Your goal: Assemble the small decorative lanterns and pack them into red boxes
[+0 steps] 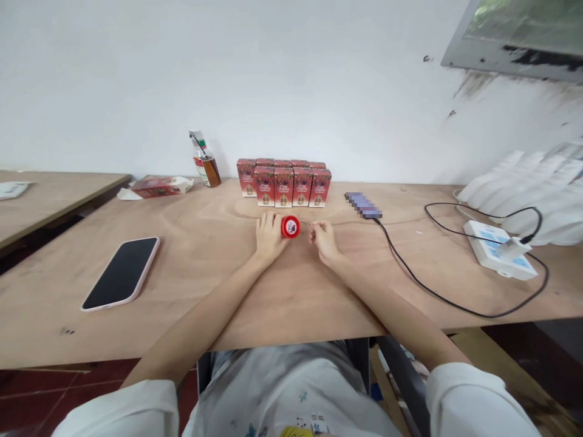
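Note:
My left hand (269, 233) is closed around a small round red object (290, 226) with a white picture label on its top. From its right side a thin metal piece (306, 223), like a crank or short chain, reaches towards my right hand. The fingers of my right hand (323, 238) are pinched on the outer end of that metal piece. Just behind both hands, several red printed boxes (283, 188) stand upright in two rows. What kind of object the red one is, I cannot make out.
A phone (122, 273) lies at left; another phone (363, 205) is wired to a power strip (500, 250) at right. A bottle (207, 164) and an opened red carton (157, 186) are at the back left. White wrapped items (523, 194) crowd the right end.

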